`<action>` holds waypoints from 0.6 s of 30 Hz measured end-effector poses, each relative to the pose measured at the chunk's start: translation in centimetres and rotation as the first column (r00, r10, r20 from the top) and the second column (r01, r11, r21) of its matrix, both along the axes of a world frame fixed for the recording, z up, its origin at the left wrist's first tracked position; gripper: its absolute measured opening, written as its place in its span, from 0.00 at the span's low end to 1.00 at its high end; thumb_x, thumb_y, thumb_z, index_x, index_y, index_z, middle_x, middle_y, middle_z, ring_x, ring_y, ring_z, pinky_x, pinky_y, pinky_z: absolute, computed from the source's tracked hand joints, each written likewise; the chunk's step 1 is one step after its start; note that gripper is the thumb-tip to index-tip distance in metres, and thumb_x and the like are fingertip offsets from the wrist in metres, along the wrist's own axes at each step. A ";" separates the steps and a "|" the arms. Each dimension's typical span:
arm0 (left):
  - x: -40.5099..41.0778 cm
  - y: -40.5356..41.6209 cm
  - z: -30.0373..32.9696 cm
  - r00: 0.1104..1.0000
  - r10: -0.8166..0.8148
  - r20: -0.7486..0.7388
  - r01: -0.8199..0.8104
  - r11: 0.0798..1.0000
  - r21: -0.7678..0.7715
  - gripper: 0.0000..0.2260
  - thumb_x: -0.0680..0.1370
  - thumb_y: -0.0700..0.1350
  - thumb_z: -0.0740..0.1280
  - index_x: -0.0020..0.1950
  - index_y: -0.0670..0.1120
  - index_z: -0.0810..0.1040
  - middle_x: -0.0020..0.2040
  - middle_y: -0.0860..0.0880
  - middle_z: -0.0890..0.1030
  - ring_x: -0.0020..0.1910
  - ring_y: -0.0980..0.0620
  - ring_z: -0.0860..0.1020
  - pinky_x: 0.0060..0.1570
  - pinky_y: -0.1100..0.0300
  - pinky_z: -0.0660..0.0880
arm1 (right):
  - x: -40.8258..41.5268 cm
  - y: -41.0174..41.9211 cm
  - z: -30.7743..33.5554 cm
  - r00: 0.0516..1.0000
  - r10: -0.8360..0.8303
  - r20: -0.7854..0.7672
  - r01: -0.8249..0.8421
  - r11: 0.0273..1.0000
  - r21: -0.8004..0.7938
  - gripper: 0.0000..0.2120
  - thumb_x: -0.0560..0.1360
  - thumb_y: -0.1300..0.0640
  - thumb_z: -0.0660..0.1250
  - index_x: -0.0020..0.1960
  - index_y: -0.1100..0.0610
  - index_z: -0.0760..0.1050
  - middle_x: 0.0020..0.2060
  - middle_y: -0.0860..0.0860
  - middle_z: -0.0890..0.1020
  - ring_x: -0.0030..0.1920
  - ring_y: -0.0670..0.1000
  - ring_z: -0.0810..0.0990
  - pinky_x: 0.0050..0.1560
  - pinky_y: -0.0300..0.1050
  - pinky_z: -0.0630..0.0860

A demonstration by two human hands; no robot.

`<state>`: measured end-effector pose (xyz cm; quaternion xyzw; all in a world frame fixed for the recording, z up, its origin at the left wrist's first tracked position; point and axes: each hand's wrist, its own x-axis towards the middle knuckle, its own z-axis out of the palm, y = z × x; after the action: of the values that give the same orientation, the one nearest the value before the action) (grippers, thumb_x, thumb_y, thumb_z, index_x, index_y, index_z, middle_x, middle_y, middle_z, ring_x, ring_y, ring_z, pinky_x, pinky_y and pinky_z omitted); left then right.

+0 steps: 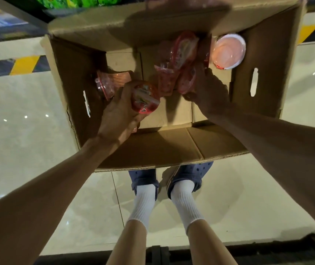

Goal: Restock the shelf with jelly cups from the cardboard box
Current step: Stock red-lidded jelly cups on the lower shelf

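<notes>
An open cardboard box (172,148) stands on the floor in front of my feet. Inside lie several red jelly cups (185,48), some on their sides, and one upside-down cup (229,51) in the far right corner. My left hand (118,113) grips a red jelly cup (145,98) by its side, near the box's left wall. Another cup (108,83) lies just beyond that hand. My right hand (210,92) reaches down among the middle cups, its fingers curled on a red cup (187,81); the fingertips are hidden.
Green packets (76,0) sit on a shelf at the top left edge. Yellow and black floor stripes (15,66) run behind the box. The box's flaps (133,25) stand open. My feet in blue clogs (189,176) are just under the near flap.
</notes>
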<state>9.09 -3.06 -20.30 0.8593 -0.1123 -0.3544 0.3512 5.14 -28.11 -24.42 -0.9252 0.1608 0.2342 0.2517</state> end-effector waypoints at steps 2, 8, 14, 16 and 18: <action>-0.2 0.3 -0.6 0.996 0.068 -0.060 -0.070 0.997 -0.036 0.33 0.76 0.48 0.76 0.76 0.51 0.64 0.73 0.50 0.70 0.69 0.57 0.71 0.62 0.58 0.79 | -0.1 -0.1 -0.4 0.999 -0.040 -0.018 0.041 0.998 0.055 0.44 0.76 0.50 0.77 0.82 0.59 0.55 0.68 0.62 0.76 0.65 0.64 0.79 0.62 0.58 0.77; -0.6 0.4 0.0 0.997 0.068 -0.027 -0.069 0.998 -0.003 0.40 0.71 0.68 0.72 0.77 0.56 0.60 0.74 0.51 0.70 0.71 0.50 0.73 0.63 0.44 0.79 | -1.0 -0.1 1.0 0.964 -0.253 -0.078 0.264 0.937 0.227 0.44 0.73 0.45 0.79 0.80 0.57 0.61 0.68 0.55 0.78 0.68 0.56 0.77 0.63 0.42 0.71; -0.2 -1.2 4.8 0.997 0.076 0.030 -0.076 0.997 0.000 0.38 0.73 0.64 0.74 0.75 0.53 0.61 0.71 0.50 0.74 0.67 0.50 0.77 0.64 0.47 0.79 | -2.0 -0.9 7.7 0.955 -0.298 -0.016 0.288 0.909 0.302 0.36 0.75 0.50 0.77 0.76 0.58 0.62 0.68 0.52 0.78 0.66 0.53 0.79 0.60 0.46 0.77; 0.1 -2.0 6.9 0.995 0.084 0.048 -0.084 0.996 -0.004 0.37 0.73 0.61 0.76 0.74 0.51 0.62 0.70 0.51 0.74 0.66 0.51 0.77 0.63 0.50 0.78 | -2.2 -0.9 10.6 0.951 -0.310 0.012 0.290 0.900 0.326 0.36 0.76 0.52 0.77 0.75 0.58 0.61 0.66 0.50 0.78 0.59 0.48 0.81 0.54 0.41 0.78; 0.3 -2.6 9.1 0.992 0.091 0.083 -0.091 0.996 -0.011 0.37 0.73 0.59 0.77 0.74 0.51 0.63 0.70 0.51 0.75 0.65 0.53 0.76 0.60 0.60 0.77 | -2.4 -1.0 13.6 0.939 -0.342 0.036 0.307 0.880 0.362 0.36 0.75 0.53 0.78 0.74 0.56 0.62 0.62 0.45 0.76 0.51 0.35 0.80 0.45 0.30 0.77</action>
<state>9.41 -5.68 -11.24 0.8762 -0.0888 -0.3016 0.3652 2.74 -29.07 -10.86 -0.8357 0.2566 0.1676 0.4557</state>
